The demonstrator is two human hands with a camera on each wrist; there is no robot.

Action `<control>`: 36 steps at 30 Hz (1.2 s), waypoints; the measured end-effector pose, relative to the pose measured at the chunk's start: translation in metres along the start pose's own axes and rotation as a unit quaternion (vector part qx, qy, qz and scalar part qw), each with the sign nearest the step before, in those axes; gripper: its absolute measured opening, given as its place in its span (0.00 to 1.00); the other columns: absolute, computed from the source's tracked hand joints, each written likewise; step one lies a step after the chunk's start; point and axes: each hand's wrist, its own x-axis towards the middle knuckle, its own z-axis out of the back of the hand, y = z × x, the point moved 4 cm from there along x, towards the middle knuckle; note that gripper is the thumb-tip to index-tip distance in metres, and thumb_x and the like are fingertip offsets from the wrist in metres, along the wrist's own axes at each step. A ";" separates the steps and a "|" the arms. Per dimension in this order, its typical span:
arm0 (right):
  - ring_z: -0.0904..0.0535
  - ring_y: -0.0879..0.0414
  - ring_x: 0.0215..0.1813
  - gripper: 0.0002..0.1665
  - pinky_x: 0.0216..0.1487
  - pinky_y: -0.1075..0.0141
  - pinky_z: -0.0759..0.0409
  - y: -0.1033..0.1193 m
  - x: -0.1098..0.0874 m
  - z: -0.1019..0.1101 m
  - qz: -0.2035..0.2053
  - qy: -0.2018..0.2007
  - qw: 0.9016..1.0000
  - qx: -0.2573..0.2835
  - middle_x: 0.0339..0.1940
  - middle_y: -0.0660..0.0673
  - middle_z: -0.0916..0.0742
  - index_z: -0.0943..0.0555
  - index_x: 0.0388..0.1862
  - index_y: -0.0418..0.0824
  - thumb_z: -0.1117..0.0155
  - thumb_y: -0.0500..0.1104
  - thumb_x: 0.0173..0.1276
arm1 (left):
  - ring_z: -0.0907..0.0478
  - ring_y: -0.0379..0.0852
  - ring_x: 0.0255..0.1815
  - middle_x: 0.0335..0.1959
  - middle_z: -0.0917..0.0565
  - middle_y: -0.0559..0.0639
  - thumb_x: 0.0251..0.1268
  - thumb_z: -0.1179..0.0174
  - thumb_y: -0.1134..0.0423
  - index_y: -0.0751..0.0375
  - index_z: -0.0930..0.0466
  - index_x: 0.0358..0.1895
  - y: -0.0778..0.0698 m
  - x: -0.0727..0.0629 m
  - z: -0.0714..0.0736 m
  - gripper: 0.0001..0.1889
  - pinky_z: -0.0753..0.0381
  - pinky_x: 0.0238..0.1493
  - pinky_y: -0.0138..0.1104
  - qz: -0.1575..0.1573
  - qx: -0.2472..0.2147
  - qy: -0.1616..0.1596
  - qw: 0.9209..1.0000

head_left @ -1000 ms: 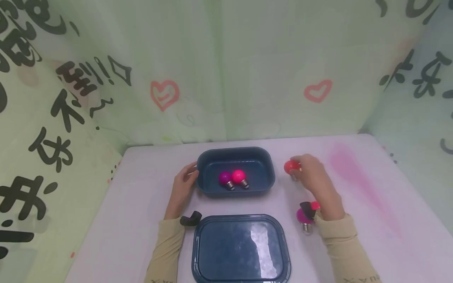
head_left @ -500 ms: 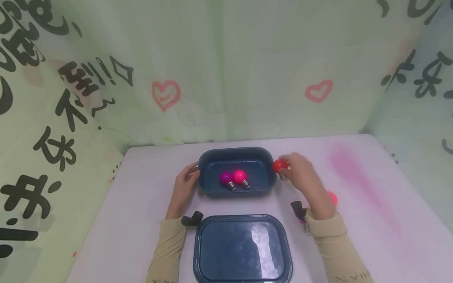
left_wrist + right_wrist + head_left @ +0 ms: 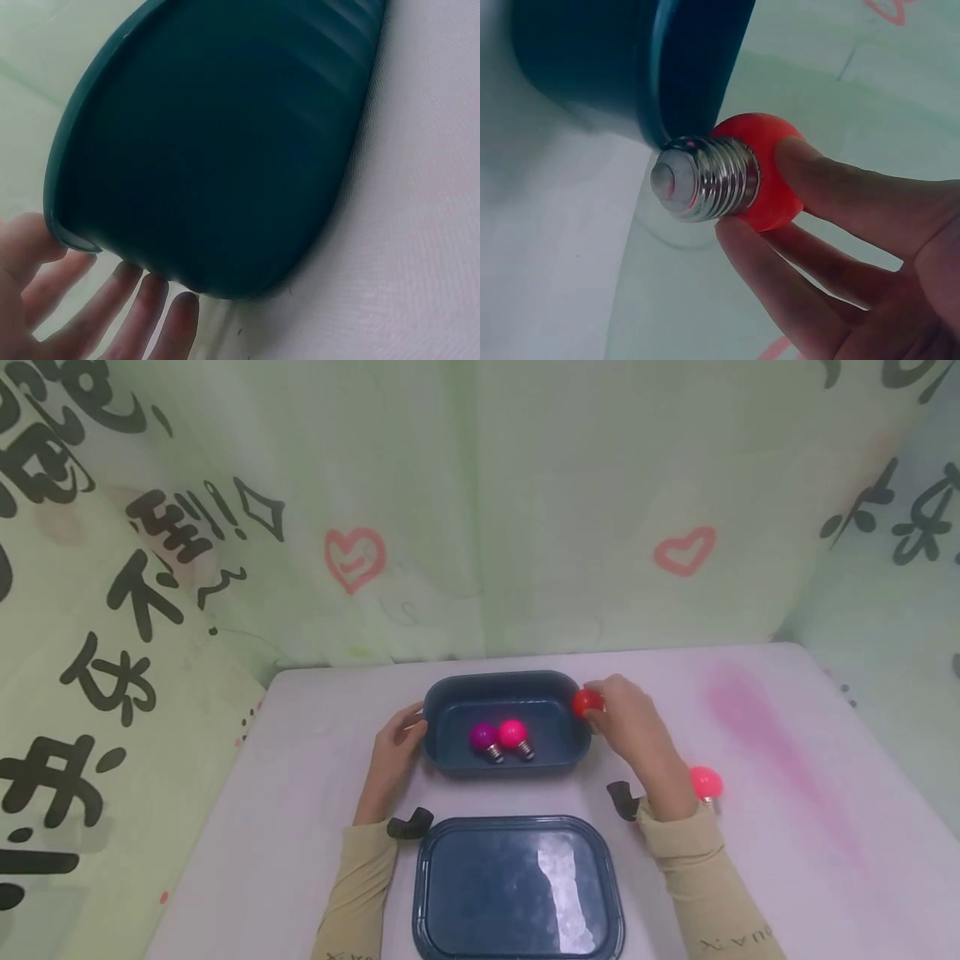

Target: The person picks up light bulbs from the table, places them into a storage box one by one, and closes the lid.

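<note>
My right hand (image 3: 628, 714) pinches a red light bulb (image 3: 769, 169) by its round globe, thumb on one side and fingers on the other. In the right wrist view its silver screw base points away from the hand, close to the box rim. The dark blue box (image 3: 506, 689) contains a purple bulb (image 3: 483, 737) and a pink bulb (image 3: 513, 734), lying side by side. At the box's left end, my left hand (image 3: 393, 756) touches the outer wall with fairly straight, spread fingers (image 3: 154, 300).
A dark blue lid (image 3: 495, 885) lies flat in front of the box. Another pink bulb (image 3: 707, 782) is on the white table (image 3: 757, 843), right of my right wrist. Black wrist cameras sit at both cuffs. A light green curtain (image 3: 540, 510) hangs behind.
My right hand has carried the red bulb leftward, from the table to the box's right rim. The pink bulb by the wrist is uncovered; a purple one there is now hidden. Left hand stays put.
</note>
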 end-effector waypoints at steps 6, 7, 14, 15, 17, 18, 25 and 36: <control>0.23 0.36 0.53 0.27 0.58 0.45 0.21 0.007 0.004 -0.002 0.011 0.004 1.000 0.006 0.51 0.29 0.19 0.24 0.61 0.27 0.32 0.31 0.64 | 0.23 0.55 0.63 0.62 0.22 0.58 0.72 0.41 0.52 0.51 0.26 0.67 0.002 0.002 -0.001 0.23 0.26 0.66 0.49 -0.005 0.001 -0.005 1.000; 0.22 0.36 0.53 0.26 0.58 0.45 0.20 0.008 0.004 -0.003 0.011 0.005 1.000 0.008 0.51 0.29 0.19 0.24 0.61 0.27 0.32 0.31 0.64 | 0.23 0.55 0.63 0.62 0.22 0.58 0.72 0.41 0.52 0.51 0.26 0.67 0.003 0.002 -0.001 0.23 0.26 0.66 0.49 -0.006 0.000 -0.003 1.000; 0.22 0.36 0.51 0.24 0.56 0.45 0.20 0.017 -0.001 -0.011 0.043 -0.007 0.999 0.007 0.48 0.29 0.18 0.23 0.58 0.25 0.32 0.30 0.63 | 0.22 0.56 0.62 0.62 0.21 0.59 0.72 0.41 0.53 0.52 0.26 0.67 0.004 -0.002 0.000 0.23 0.26 0.65 0.49 -0.010 0.000 0.003 1.000; 0.22 0.37 0.50 0.23 0.56 0.46 0.20 0.018 0.000 -0.013 0.052 -0.010 0.999 0.005 0.47 0.29 0.18 0.23 0.57 0.25 0.32 0.30 0.63 | 0.22 0.56 0.61 0.61 0.21 0.59 0.72 0.40 0.53 0.52 0.25 0.67 0.003 -0.003 0.001 0.23 0.26 0.66 0.49 -0.012 0.000 0.002 1.000; 0.21 0.37 0.48 0.23 0.55 0.46 0.20 0.020 0.002 -0.017 0.067 -0.015 0.998 -0.006 0.45 0.30 0.18 0.22 0.56 0.24 0.32 0.29 0.62 | 0.22 0.55 0.61 0.61 0.21 0.58 0.72 0.40 0.52 0.51 0.25 0.67 0.002 -0.004 0.002 0.23 0.26 0.66 0.49 -0.012 0.003 0.000 1.000; 0.21 0.37 0.47 0.22 0.54 0.46 0.20 0.020 0.003 -0.019 0.070 -0.016 0.997 -0.011 0.44 0.30 0.18 0.22 0.56 0.24 0.32 0.29 0.62 | 0.22 0.56 0.62 0.61 0.21 0.59 0.72 0.40 0.52 0.51 0.25 0.67 0.001 -0.004 0.002 0.23 0.26 0.66 0.49 -0.011 0.003 0.000 1.000; 0.20 0.37 0.47 0.23 0.53 0.46 0.19 0.019 0.011 -0.035 0.074 -0.009 0.997 -0.032 0.44 0.28 0.17 0.22 0.56 0.24 0.32 0.28 0.61 | 0.24 0.59 0.64 0.64 0.23 0.62 0.73 0.41 0.57 0.57 0.27 0.68 -0.004 -0.004 0.003 0.23 0.28 0.67 0.50 -0.001 -0.019 0.013 1.000; 0.19 0.37 0.46 0.20 0.52 0.46 0.19 0.018 0.018 -0.054 0.097 -0.018 0.995 -0.033 0.42 0.30 0.17 0.21 0.52 0.24 0.31 0.29 0.60 | 0.25 0.62 0.65 0.64 0.24 0.66 0.75 0.44 0.60 0.64 0.30 0.69 -0.039 -0.022 0.006 0.24 0.27 0.67 0.50 -0.008 0.006 0.027 1.000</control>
